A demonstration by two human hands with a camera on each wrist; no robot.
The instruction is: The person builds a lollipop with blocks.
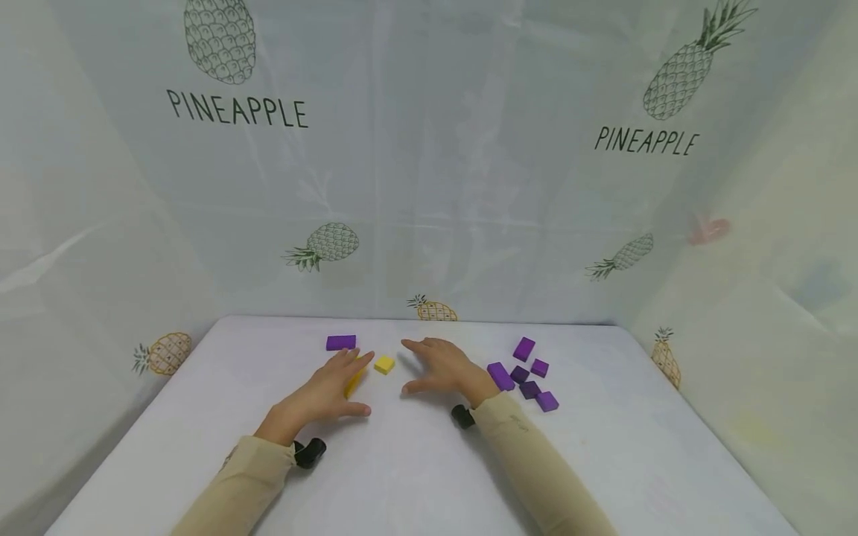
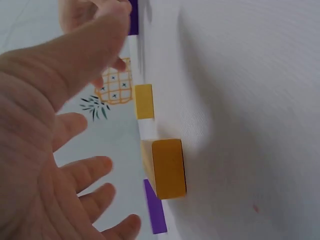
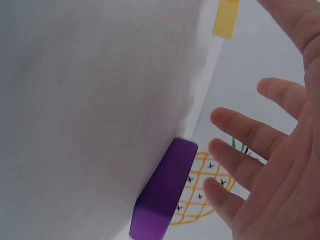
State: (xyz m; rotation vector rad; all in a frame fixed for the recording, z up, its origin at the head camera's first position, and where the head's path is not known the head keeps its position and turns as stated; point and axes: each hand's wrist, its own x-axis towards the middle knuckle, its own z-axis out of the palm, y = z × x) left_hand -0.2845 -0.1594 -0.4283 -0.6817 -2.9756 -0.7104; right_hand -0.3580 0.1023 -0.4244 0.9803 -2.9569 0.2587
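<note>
Yellow block [image 1: 384, 365], left hand [image 1: 327, 391] and right hand [image 1: 447, 368] either side, fingers spread

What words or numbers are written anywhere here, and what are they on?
"PINEAPPLE": on the back sheet, under the upper-left pineapple drawing.
"PINEAPPLE": on the same sheet, under the upper-right pineapple drawing.
The little mark on the right sleeve is too small to tell if it is writing.
No words or numbers show on the yellow blocks or purple blocks.
</note>
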